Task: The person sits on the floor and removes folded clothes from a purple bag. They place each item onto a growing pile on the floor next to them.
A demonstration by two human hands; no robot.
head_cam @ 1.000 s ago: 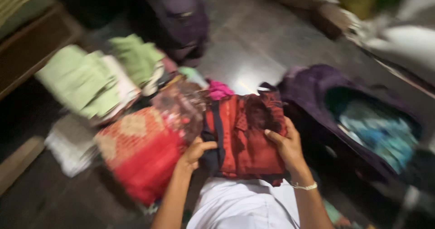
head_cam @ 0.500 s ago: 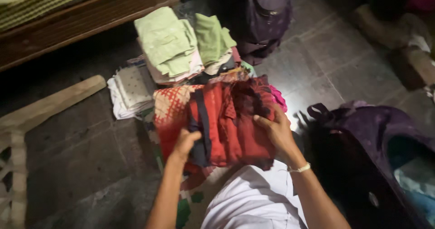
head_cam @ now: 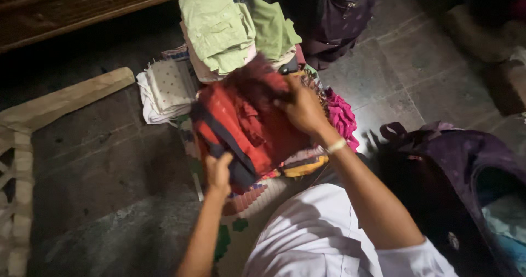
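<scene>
A folded red garment with dark trim (head_cam: pixel 246 126) is lifted over a pile of clothes on the floor. My left hand (head_cam: pixel 218 172) grips its near lower corner. My right hand (head_cam: pixel 302 109) holds its far upper edge, a pale bracelet on that wrist. Under the garment lies more patterned red and yellow cloth (head_cam: pixel 298 164). A pink cloth (head_cam: pixel 342 118) pokes out just right of my right hand.
Folded light green clothes (head_cam: pixel 219 30) and a white dotted fabric stack (head_cam: pixel 167 88) lie behind the pile. An open purple bag (head_cam: pixel 466 167) sits at right, another purple bag (head_cam: pixel 342 14) at the top. A wooden plank (head_cam: pixel 66 99) and bed frame (head_cam: pixel 82 11) lie left.
Both hands carried the red garment forward and left over the pile, tilting it. My right hand moved up to its far edge. The view shifted away from the open bag.
</scene>
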